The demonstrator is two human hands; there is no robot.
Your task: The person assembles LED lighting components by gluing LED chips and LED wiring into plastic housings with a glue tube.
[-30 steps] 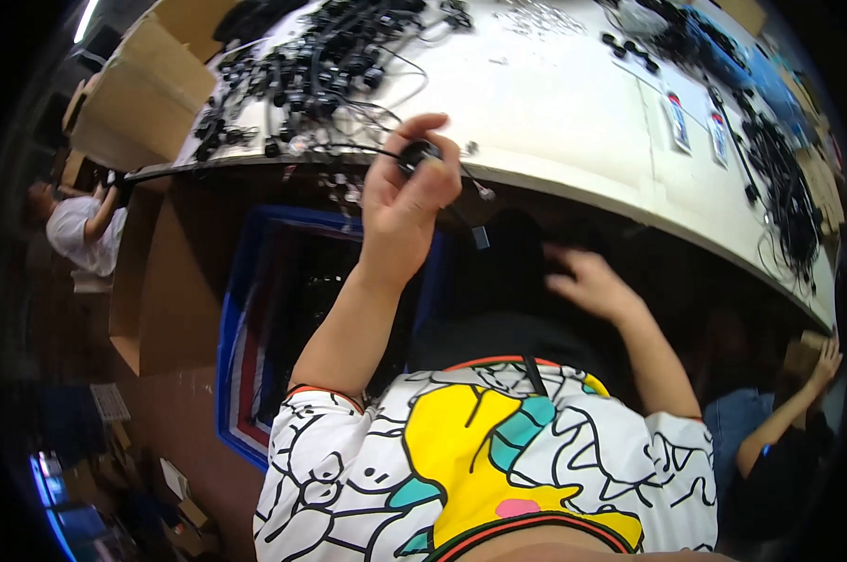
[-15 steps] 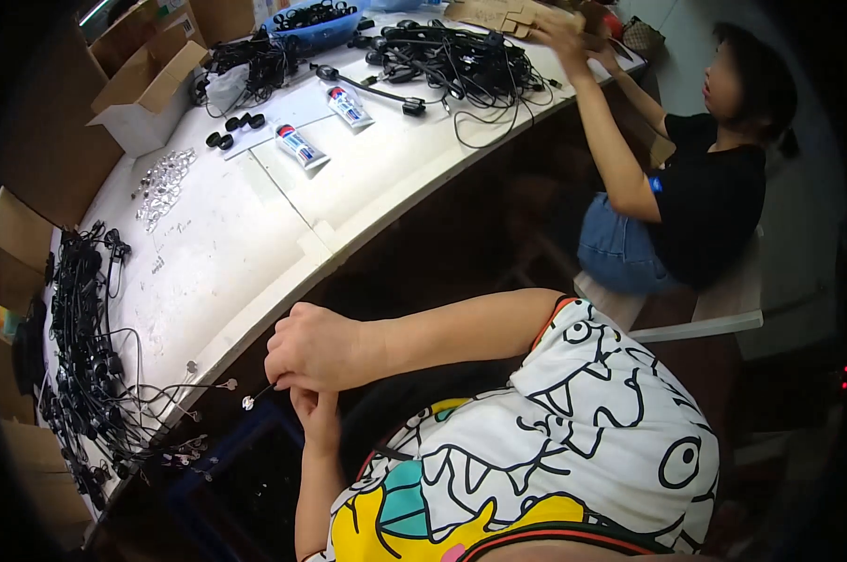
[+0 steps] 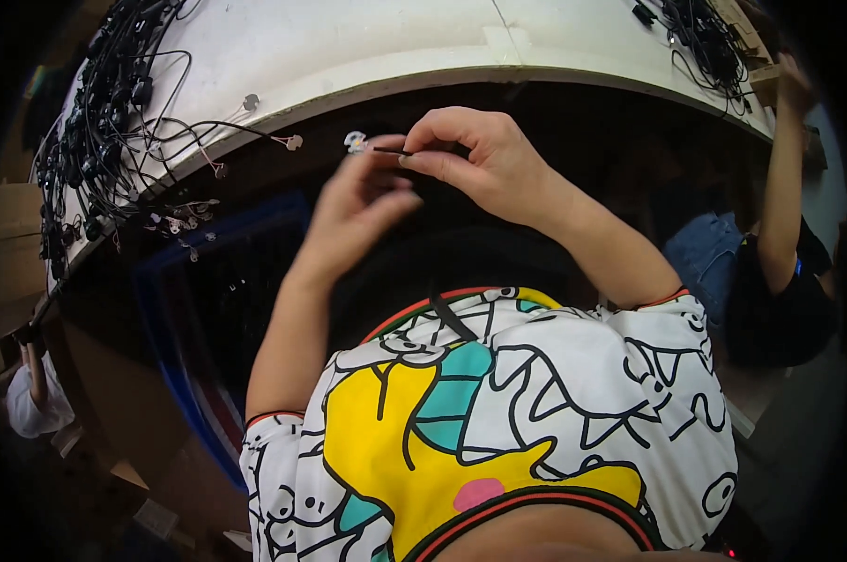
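My right hand (image 3: 487, 159) pinches a thin black cable (image 3: 388, 150) between thumb and forefinger, just beyond the table edge. At the cable's end sits a small whitish disc-like piece (image 3: 356, 142) with a yellowish centre. My left hand (image 3: 344, 211) is beside that end, slightly smeared, its thumb apart from the fingers. One left finger lies close behind the cable; whether it touches cannot be made out. To the left, a bundle of black cables (image 3: 105, 131) lies on the white table (image 3: 349, 42), several ends with small round discs (image 3: 294, 142) hanging over the edge.
Another cable pile (image 3: 705, 42) lies at the table's far right, near a co-worker's raised arm (image 3: 781, 178). A blue-edged bin (image 3: 185, 347) stands below the table at left. Another person in white (image 3: 37, 398) is at the far left, by cardboard boxes (image 3: 16, 225).
The view has swung left and down. My hands, earlier close together with the right over the left, have come apart; the left is now loosened beside the cable end.
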